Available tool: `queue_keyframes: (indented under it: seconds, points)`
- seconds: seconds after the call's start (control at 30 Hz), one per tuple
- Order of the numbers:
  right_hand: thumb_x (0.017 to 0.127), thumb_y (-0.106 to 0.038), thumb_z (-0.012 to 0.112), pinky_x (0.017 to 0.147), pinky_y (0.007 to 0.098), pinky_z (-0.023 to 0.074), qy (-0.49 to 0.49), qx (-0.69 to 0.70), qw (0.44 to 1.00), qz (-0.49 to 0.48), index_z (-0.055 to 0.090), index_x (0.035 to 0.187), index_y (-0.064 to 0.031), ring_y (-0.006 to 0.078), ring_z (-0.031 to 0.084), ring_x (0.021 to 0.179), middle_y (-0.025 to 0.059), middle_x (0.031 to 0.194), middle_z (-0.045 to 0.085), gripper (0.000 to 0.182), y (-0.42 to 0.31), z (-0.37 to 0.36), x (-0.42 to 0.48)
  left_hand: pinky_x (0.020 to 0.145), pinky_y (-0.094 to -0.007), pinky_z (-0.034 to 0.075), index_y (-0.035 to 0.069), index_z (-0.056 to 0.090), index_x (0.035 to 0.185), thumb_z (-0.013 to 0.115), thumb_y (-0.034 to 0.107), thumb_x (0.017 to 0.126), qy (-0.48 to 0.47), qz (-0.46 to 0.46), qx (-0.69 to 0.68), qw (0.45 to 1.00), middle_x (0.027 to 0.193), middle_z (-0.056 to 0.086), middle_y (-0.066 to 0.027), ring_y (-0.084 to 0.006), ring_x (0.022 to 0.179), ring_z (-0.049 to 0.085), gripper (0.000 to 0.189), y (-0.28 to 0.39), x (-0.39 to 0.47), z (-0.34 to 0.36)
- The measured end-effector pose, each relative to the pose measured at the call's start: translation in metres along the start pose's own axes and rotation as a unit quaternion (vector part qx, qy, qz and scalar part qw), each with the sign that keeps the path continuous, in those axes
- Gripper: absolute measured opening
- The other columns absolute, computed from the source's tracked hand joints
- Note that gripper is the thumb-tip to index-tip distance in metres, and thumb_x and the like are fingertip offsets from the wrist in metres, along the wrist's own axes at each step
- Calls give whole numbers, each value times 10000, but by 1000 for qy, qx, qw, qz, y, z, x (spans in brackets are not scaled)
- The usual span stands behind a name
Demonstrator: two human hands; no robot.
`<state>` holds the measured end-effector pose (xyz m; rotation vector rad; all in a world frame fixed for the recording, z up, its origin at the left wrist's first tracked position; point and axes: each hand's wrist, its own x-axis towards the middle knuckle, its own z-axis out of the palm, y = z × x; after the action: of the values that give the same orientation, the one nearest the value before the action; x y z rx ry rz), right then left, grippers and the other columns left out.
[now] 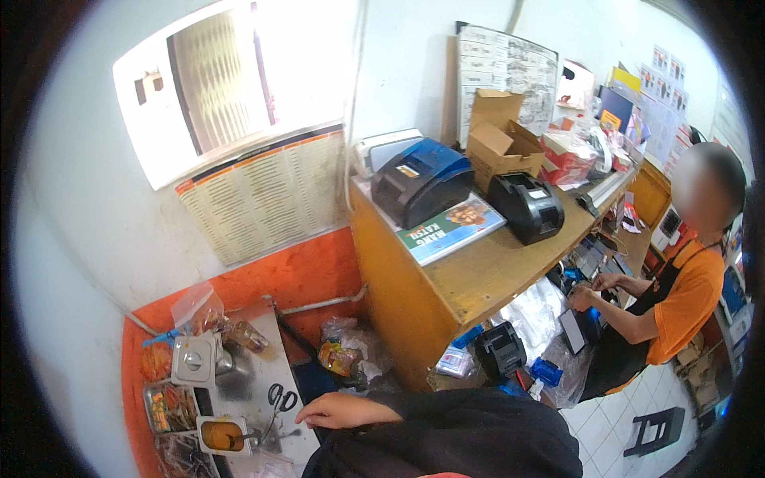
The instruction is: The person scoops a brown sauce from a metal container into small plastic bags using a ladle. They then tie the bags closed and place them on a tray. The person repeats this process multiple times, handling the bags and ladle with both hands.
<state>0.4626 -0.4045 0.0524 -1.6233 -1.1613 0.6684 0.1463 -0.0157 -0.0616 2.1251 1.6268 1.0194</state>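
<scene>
One bare hand reaches out of a black sleeve at the bottom centre. Seen with the arm coming from the right, it appears to be my right hand (343, 411), its fingers loosely bent and nothing seen in them. Beside its fingertips, black-handled scissors (282, 399) lie on a steel worktop (251, 382). Left of the scissors is a steel pan (222, 435) of orange sauce with a utensil in it. A lidded steel container (194, 360) stands behind that pan, near a plastic jar (246, 336). My left hand is out of view.
A wooden counter (454, 281) holds receipt printers (421, 182) and an opened cardboard box (505, 140). A co-worker in an orange shirt (690, 302) stands at the right, both hands over a lower shelf. A black stool (654, 431) is on the tiled floor. Bagged items (346, 352) fill the corner.
</scene>
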Motion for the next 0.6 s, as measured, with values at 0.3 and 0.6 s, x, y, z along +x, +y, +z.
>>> queue_keyframes:
  seconds: [0.3,0.6]
  points:
    - [894,-191,528,734,308,486,67,26,994,-78,611,1060,-30,199,647,844,105,913,668,245,-45,-38,-69,782,-356,467,-42,607,989,543,67,834,83,98,-20,992,936,613,-195,-303,862,587,200,41,-13,-33]
    - [868,-119,582,606,264,497,333,-109,912,-214,661,936,-15,159,639,656,90,793,663,148,-122,-149,-192,858,-381,430,-58,581,1046,557,158,867,100,120,-139,978,1034,582,-226,-331,960,548,282,171,-45,-36]
